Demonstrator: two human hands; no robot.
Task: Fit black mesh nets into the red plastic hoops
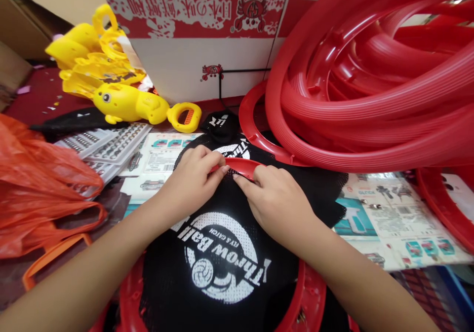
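A black mesh net (pixel 218 253) printed with a white "Throw Ball" logo lies stretched over a red plastic ring (pixel 313 292) in front of me. My left hand (pixel 192 179) and my right hand (pixel 276 201) meet at the ring's far rim (pixel 242 166), both pinching the mesh edge against the red plastic. Fingers of both hands are closed on the net and rim. More black mesh pieces (pixel 222 122) lie just beyond.
A tall stack of red rings (pixel 370 85) fills the right. Yellow toy launchers (pixel 111 70) are piled at the back left, an orange plastic bag (pixel 40 189) sits on the left, printed cards (pixel 388 218) cover the table, and a cardboard box (pixel 192 41) stands behind.
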